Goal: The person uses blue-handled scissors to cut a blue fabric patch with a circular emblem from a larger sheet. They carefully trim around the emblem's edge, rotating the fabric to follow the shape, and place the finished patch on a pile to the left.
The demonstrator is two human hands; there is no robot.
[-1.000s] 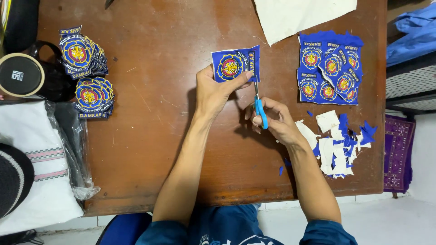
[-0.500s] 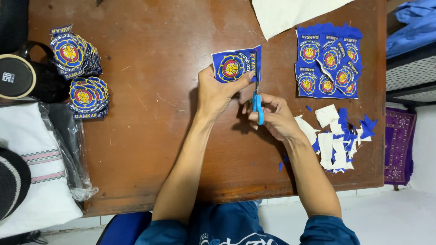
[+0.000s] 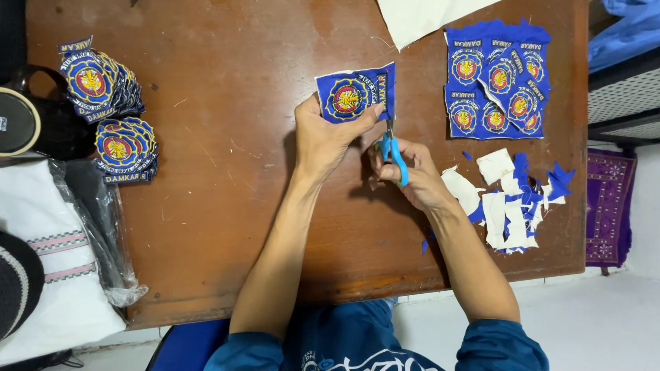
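Scissors (image 3: 394,152) trim one patch (image 3: 355,96); two stacks (image 3: 113,110) wait.

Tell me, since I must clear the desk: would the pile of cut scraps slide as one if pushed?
Probably not. The scraps lie as loose, thin, overlapping white and blue pieces, so they would likely scatter. They look very light; small bits may lag behind on the wooden table.
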